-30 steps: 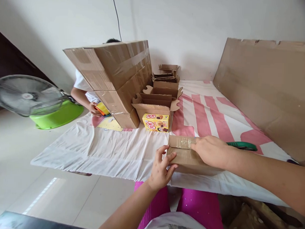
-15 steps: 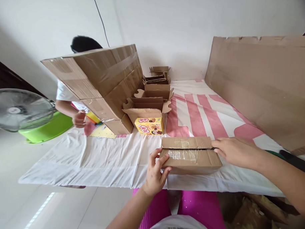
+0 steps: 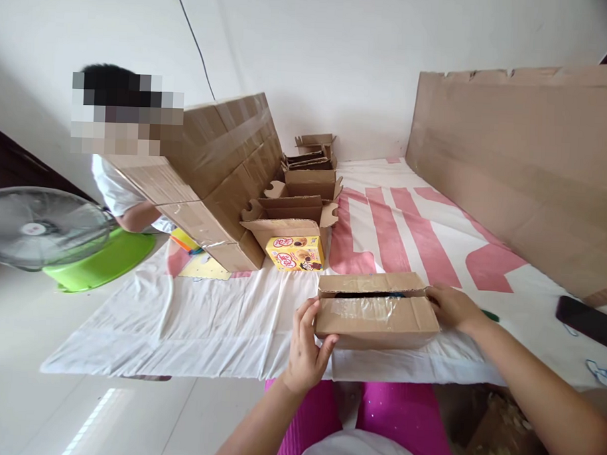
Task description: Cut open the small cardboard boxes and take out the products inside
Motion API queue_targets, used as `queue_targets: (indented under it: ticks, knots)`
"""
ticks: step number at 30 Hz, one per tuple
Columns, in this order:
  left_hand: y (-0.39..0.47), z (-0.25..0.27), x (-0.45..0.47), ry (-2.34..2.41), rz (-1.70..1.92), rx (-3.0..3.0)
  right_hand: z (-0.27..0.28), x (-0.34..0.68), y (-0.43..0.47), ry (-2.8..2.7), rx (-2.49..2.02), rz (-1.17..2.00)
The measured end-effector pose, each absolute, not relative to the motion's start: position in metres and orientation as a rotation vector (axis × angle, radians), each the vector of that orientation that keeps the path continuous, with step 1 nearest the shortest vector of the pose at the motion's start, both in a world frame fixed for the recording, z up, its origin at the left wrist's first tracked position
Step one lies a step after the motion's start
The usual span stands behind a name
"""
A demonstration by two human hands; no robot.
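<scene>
A small brown cardboard box [image 3: 375, 317] lies near the front edge of the cloth-covered table [image 3: 205, 317]. Its two top flaps meet with a dark gap between them, and old clear tape shines on the near flap. My left hand [image 3: 305, 344] grips the box's left end, thumb on top. At the box's right end, my right hand [image 3: 453, 307] holds the far corner. A green object [image 3: 489, 316] pokes out just behind my right hand.
A yellow snack box [image 3: 296, 252] stands behind the small box, before a row of open cartons [image 3: 294, 210]. A large taped carton stack [image 3: 220, 171] leans at the left, another person behind it. A fan [image 3: 39, 228], green basin [image 3: 103, 260], cardboard sheet [image 3: 519, 169] and black phone [image 3: 586, 320] surround.
My right hand slid off the top of the box to its right end. The flaps, pressed flat a second ago, now show a gap. The view shifted right.
</scene>
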State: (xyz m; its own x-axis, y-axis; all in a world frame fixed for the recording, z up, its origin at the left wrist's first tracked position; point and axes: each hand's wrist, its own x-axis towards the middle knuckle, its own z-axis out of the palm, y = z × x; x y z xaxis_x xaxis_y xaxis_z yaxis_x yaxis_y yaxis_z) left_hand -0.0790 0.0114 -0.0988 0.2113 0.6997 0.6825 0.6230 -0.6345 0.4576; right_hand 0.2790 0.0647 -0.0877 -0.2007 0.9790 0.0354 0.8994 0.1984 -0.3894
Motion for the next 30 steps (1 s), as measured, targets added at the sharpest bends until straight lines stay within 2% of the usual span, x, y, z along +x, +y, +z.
queue_targets:
  ticks: [8, 14, 22, 27, 30]
  knots:
    - [0.011, -0.094, -0.081, 1.354, 1.363, 2.293, -0.117, 0.261, 0.035, -2.030, -1.782, 0.121]
    - [0.010, -0.089, -0.081, 1.335, 1.340, 2.255, -0.100, 0.261, 0.029, -1.778, -1.602, 0.087]
    - [0.003, -0.076, -0.081, 1.249, 1.284, 2.022, -0.039, 0.244, 0.005, -1.768, -1.188, 0.414]
    - [-0.001, -0.075, -0.093, 1.041, 1.263, 1.785, -0.020, 0.241, -0.008, -1.805, -0.882, 0.677]
    - [-0.002, -0.075, -0.098, 0.954, 1.280, 1.641, -0.013, 0.239, -0.013, -1.936, -0.876, 0.778]
